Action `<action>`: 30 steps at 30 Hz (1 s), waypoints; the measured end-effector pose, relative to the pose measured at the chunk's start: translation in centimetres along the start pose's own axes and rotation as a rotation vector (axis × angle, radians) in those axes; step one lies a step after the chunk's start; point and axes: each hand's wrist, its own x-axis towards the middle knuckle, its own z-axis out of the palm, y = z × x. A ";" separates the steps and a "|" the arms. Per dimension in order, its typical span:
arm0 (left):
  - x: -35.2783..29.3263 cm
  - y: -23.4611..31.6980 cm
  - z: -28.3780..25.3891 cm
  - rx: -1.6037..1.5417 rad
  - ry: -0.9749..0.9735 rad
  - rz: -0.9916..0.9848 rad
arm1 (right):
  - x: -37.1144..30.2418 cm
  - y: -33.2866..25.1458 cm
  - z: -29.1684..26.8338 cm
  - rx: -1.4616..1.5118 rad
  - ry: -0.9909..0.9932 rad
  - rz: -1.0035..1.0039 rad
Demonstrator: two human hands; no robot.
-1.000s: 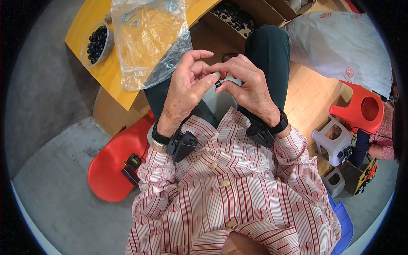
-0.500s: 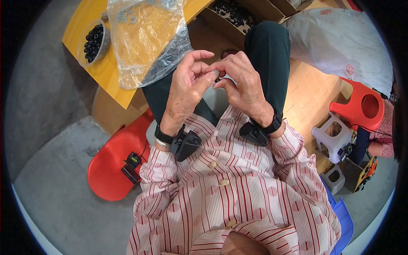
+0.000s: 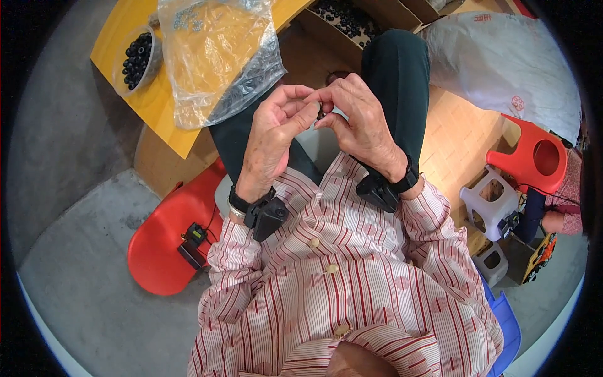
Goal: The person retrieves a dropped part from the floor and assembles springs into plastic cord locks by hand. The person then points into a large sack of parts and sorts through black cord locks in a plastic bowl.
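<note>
Above my lap, my left hand and my right hand meet at the fingertips around a small dark part. Both thumbs and index fingers pinch it, and the fingers cover most of it, so its exact kind does not show. My left hand's other fingers curl loosely. Beyond the hands, a clear plastic bag holding small silvery pieces lies on a yellow tabletop. Left of the bag, a clear plastic tub contains several round black parts.
An open cardboard box with small black parts stands beyond my knees. A large white sack is at far right, near a red stool and a white stool. A red seat bears a small black device.
My left hand's raised index finger has come down and bent toward the small dark part. Both hands stay together in nearly the same place, with a slight turn of the wrists.
</note>
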 end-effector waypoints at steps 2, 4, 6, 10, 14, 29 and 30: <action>-0.1 0.1 0.4 0.031 -0.004 0.015 | -0.2 -0.1 0.0 -0.008 0.000 -0.002; 0.2 -0.3 0.1 0.041 -0.009 0.019 | -0.3 -0.1 0.4 -0.021 -0.005 -0.012; 0.3 -1.0 0.0 0.150 0.033 0.019 | -0.9 0.3 0.7 -0.044 -0.011 0.001; 0.2 -2.0 0.9 0.159 0.081 -0.035 | -1.7 0.5 0.7 -0.146 -0.027 0.010; 0.2 -2.3 1.3 0.196 0.171 -0.063 | -2.1 0.9 1.0 -0.173 -0.069 0.011; 1.0 -3.5 -2.2 0.183 0.287 -0.119 | -6.8 2.8 -0.6 -0.535 -0.870 0.139; 0.8 -3.3 -2.0 0.142 0.248 -0.153 | -7.2 2.7 -0.4 -0.438 -0.998 0.181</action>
